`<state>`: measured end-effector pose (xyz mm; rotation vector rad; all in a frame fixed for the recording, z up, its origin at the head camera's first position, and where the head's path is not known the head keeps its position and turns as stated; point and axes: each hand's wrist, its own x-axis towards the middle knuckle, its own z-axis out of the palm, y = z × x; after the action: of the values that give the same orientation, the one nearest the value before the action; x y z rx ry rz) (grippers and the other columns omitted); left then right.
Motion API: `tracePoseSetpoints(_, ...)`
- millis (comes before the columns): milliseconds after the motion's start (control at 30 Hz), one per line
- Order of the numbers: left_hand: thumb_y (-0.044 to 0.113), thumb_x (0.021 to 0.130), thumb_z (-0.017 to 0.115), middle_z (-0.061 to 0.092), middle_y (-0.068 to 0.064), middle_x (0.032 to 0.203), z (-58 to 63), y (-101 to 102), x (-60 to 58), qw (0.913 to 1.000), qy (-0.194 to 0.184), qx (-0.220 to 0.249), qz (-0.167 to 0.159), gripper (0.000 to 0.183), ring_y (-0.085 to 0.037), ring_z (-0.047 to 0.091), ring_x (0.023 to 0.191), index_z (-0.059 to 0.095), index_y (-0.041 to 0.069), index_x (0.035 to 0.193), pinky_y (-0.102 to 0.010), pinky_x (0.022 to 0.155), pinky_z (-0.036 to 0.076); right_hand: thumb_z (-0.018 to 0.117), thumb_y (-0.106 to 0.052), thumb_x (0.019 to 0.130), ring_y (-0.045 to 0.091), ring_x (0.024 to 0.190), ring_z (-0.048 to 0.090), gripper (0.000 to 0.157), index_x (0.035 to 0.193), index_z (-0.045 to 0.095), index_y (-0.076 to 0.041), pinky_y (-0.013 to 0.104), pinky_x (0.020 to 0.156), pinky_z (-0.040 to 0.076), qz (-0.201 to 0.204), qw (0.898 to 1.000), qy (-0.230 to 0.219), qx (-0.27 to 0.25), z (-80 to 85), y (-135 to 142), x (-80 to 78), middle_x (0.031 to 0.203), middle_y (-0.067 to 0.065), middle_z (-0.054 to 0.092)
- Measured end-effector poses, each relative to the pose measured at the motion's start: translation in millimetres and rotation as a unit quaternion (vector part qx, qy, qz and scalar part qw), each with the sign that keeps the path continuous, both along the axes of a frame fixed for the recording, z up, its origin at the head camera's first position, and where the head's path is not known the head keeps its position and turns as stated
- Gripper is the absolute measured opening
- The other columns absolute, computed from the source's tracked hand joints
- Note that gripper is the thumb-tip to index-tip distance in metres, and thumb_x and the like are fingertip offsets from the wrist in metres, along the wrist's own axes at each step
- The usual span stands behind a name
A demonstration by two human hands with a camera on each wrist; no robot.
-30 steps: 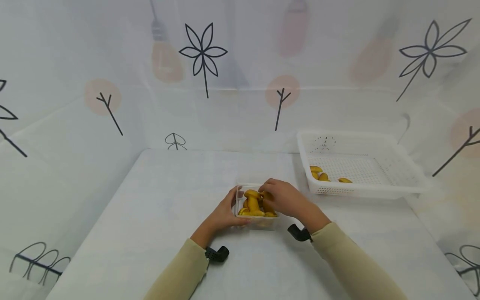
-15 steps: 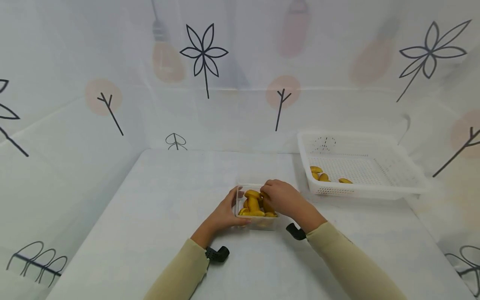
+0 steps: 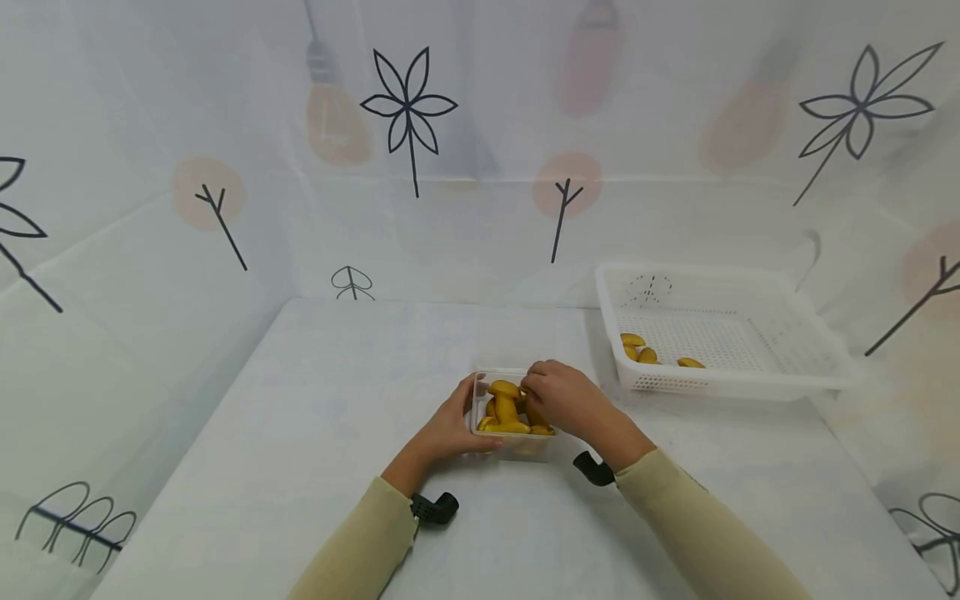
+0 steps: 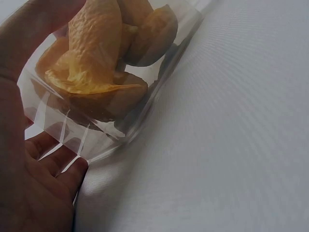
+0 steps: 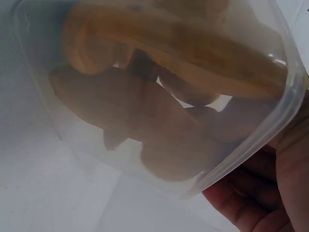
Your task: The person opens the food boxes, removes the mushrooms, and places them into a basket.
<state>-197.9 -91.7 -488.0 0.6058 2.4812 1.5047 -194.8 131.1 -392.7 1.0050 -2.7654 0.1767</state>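
A clear plastic box (image 3: 536, 448) with several yellow-brown mushrooms (image 3: 506, 404) in it stands on the table before me. My left hand (image 3: 448, 427) grips the box's left side, thumb along the front wall and fingers round the back. In the left wrist view, fingertips (image 4: 75, 174) press on the box wall, and mushrooms (image 4: 96, 48) show through the plastic. At the right rim my right hand (image 3: 561, 398) has its fingers curled over the top of a mushroom (image 3: 536, 416), pinching it. The right wrist view shows mushrooms (image 5: 193, 53) through the box wall, the fingertips hidden.
A white perforated basket (image 3: 750, 383) stands at the back right, with a few mushrooms (image 3: 633, 340) along its near left side. White printed cloth (image 3: 450, 242) hangs behind and at both sides of the white table (image 3: 337, 400). Black wrist cameras (image 3: 435, 508) sit below both hands.
My right hand has shifted slightly left and its fingers have drawn in at the box's right rim. The left hand and the box have hardly moved.
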Motion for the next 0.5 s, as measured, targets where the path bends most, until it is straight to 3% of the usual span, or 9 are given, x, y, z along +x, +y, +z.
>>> tracePoseSetpoints(200,0.044,0.069,0.085,0.039,-0.003,0.149,-1.1,0.0,-1.3,1.0,0.006,0.001,-0.004,0.11,-0.021,0.035,0.143,0.018,0.02,0.153,-0.04,0.119,0.03,0.072,-0.012,0.086,0.018,0.094,0.065,0.012,0.098,0.074,-0.01,0.03,0.084,0.058,0.019,0.998,0.049,-0.033,0.6,3.1,0.9,0.1,0.002,0.069)
tracePoseSetpoints(500,0.05,0.068,0.084,0.039,-0.002,0.15,-0.5,-0.3,-1.1,1.0,0.005,-0.004,-0.003,0.111,-0.022,0.035,0.143,0.018,0.02,0.153,-0.042,0.118,0.03,0.071,-0.012,0.087,0.017,0.093,0.066,0.015,0.102,0.073,-0.01,0.031,0.084,0.058,0.014,0.998,0.014,-0.063,4.2,7.4,0.5,0.104,0.003,0.068)
